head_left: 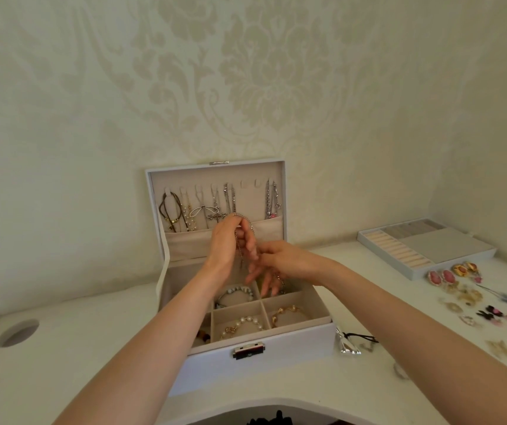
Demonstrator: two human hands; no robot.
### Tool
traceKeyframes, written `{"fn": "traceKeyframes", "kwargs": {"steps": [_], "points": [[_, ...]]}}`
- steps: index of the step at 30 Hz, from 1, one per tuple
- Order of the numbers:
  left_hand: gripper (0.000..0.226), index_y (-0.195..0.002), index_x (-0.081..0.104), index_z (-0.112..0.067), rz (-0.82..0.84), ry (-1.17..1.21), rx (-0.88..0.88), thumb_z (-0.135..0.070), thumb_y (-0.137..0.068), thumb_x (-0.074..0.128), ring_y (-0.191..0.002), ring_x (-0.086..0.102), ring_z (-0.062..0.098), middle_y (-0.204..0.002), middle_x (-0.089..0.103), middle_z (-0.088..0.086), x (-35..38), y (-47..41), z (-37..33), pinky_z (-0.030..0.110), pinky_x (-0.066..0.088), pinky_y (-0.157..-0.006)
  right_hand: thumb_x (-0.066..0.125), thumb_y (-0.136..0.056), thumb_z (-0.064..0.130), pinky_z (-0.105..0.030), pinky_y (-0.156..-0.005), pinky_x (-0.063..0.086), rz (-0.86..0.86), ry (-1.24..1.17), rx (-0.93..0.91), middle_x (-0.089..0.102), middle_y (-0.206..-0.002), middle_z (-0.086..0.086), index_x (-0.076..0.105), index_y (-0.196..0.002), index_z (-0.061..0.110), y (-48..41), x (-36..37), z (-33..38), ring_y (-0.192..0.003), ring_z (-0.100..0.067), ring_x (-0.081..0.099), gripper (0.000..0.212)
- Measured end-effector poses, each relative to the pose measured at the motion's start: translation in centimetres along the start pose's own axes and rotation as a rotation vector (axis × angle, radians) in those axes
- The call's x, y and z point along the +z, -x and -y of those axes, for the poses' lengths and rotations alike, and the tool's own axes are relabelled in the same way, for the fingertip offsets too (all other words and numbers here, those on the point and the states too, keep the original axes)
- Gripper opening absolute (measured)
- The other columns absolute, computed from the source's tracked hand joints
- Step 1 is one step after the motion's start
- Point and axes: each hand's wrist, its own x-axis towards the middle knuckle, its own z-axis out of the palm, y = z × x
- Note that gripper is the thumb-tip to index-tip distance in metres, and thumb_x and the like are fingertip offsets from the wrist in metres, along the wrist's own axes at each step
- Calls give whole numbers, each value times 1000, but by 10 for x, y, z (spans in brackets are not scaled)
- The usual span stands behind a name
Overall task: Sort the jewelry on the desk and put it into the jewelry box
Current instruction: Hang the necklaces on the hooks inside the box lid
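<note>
Vertically, a silver chain is pinched in the raised left hand; the right hand is splayed loose, fingers downward.

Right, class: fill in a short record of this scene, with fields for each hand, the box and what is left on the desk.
left hand: grips a silver chain, raised in front of the lid
right hand: beside the left, fingers pointing down over the box, blurred; grip unclear
jewelry box: open; necklaces hang in the lid
compartments: pearl bracelet, gold bracelet, pale beaded bracelet, one each
desk, right side: ring tray, pink earrings, other small pieces
</note>
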Motion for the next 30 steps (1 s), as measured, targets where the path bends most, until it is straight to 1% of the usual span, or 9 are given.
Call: {"fn": "traceKeyframes", "kwargs": {"steps": [5,8,11,13,15,17,20,23,30], "points": [[33,-64,41,-7,-71,8,-10,-8,-94,27,-36,44,16,-40,47,4,-1,-1,-2,21,37,-38,46,-99,22,-20,-45,46,-53,72,-25,63,-65,-9,56,-90,6,0,-1,0,-46,-13,57,20],[34,-64,43,-9,-78,-19,-11,-9,-94,29,-35,43,13,-43,51,1,-1,0,-3,19,33,-36,53,-94,9,-18,-42,38,-197,113,-78,56,-55,-2,64,-91,12,-1,-5,-1,-42,-9,48,12],[33,-64,45,-10,-60,-42,0,-8,-94,31,-34,41,11,-45,54,1,-1,2,-4,18,29,-36,54,-88,0,-19,-43,39,-158,158,-48,58,-56,-2,64,-104,20,-4,-3,-4,-42,-11,45,28],[32,-65,46,-9,-44,-44,17,-6,-93,33,-33,38,9,-46,55,0,-1,4,-6,17,26,-35,61,-87,5,-19,-48,41,-100,267,-26,59,-60,0,66,-108,17,-8,0,-6,-49,-12,48,25],[32,-65,46,-8,-29,-38,32,-4,-94,33,-33,35,8,-47,55,1,-1,5,-6,16,25,-34,68,-85,14,-17,-54,40,-87,434,-37,59,-64,2,71,-100,10,-10,2,-9,-56,-10,50,15],[31,-64,46,-8,-37,-60,39,-4,-93,35,-34,32,8,-49,55,1,-3,4,-5,16,23,-35,71,-83,20,-19,-60,40,-128,491,-43,62,-70,-2,73,-90,4,-11,3,-10,-61,-9,51,17],[32,-59,45,-12,-94,-83,26,-7,-91,39,-36,29,8,-50,52,2,-6,2,-3,21,21,-40,71,-83,21,-19,-53,43,-206,363,-9,63,-75,-9,70,-86,2,-6,-6,-6,-58,-12,52,20],[36,-58,41,-13,-163,-125,9,-14,-93,44,-37,29,8,-52,46,4,-10,0,1,21,24,-43,67,-86,16,-18,-42,40,-151,178,12,68,-75,-8,65,-81,4,2,-20,2,-49,-10,51,13],[35,-59,45,-15,-156,-200,-123,-18,-93,50,-41,34,9,-47,44,-2,-11,0,4,16,27,-39,71,-82,12,-21,-45,39,-237,68,18,66,-62,-3,65,-76,4,14,-36,9,-45,-9,48,11]]}}
